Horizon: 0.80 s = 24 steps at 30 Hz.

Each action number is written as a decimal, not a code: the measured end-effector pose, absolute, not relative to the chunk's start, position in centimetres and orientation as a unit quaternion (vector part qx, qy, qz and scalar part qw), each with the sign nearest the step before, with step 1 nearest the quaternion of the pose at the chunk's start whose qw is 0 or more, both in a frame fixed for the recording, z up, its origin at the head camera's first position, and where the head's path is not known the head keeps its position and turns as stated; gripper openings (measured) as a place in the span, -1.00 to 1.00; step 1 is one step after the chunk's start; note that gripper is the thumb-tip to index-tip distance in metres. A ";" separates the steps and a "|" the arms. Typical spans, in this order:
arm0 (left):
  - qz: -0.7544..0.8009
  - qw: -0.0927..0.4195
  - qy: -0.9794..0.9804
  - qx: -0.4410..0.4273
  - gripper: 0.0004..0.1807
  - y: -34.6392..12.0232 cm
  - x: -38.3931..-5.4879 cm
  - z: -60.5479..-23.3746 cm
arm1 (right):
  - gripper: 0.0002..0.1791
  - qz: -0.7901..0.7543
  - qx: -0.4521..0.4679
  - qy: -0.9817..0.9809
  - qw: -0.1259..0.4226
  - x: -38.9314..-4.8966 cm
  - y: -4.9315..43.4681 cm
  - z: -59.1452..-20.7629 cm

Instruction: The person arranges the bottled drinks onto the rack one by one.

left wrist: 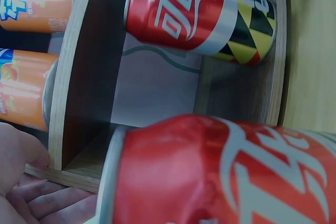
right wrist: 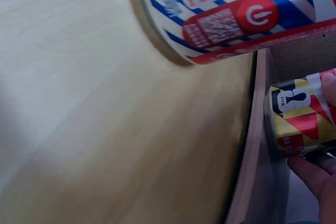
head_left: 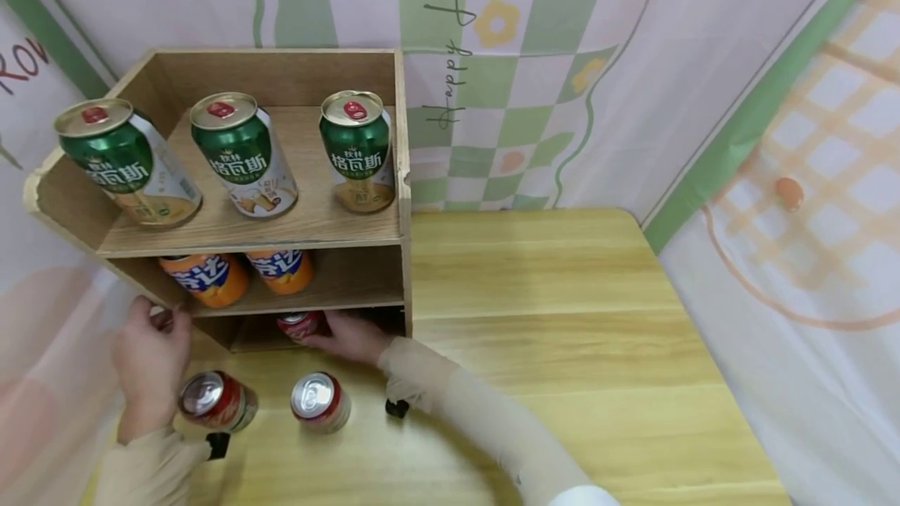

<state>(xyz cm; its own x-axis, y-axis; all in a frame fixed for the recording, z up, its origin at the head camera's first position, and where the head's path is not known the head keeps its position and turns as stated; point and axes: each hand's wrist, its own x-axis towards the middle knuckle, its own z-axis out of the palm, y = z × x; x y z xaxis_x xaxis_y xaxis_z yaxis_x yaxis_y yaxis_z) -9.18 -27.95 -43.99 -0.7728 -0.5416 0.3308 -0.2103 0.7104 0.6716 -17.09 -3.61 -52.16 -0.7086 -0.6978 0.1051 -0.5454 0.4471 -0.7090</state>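
My left hand [head_left: 151,361] grips the lower left edge of a wooden shelf [head_left: 281,76], thumb and fingers on either side of the panel. In the bottom compartment my right hand [head_left: 355,336] holds a red cola can [left wrist: 178,11], its base patterned in yellow and black. The can stands upright, mostly covered by the board above in the head view; whether its base touches the floor I cannot tell. Two more red cola cans stand on the table before the shelf: one [head_left: 221,404] beside my left hand, another [head_left: 322,404] nearer my right forearm.
Three green-and-white cans, among them a right-hand one [head_left: 357,155], stand on the top tier. Two orange soda cans [head_left: 281,270] occupy the left part of the middle tier. The wooden table [head_left: 562,334] stretches to the right, with patterned cloth [head_left: 520,84] behind it.
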 end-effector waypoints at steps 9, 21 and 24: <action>-0.316 0.264 -0.886 0.213 -0.73 -28.1 -9.2 -44.1 | -0.23 -0.329 -0.396 0.852 0.099 -17.7 -5.9 -51.2; -0.314 0.264 -0.889 0.205 -0.74 -27.9 -9.6 -43.9 | -0.22 -0.351 -0.451 0.816 0.088 -18.8 -7.4 -50.7; -0.316 0.268 -0.888 0.200 -0.74 -27.8 -9.5 -43.9 | -0.23 -0.351 -0.454 0.812 0.105 -18.9 -7.8 -50.5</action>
<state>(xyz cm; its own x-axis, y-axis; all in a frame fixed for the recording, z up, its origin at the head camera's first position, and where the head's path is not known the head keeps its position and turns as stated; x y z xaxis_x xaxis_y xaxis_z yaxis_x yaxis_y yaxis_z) -9.52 -27.80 -43.89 -0.7762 -0.5250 0.3491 -0.1866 0.7202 0.6682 -18.89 -7.81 -50.53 -0.5667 -0.8104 0.1486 -0.6633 0.3418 -0.6657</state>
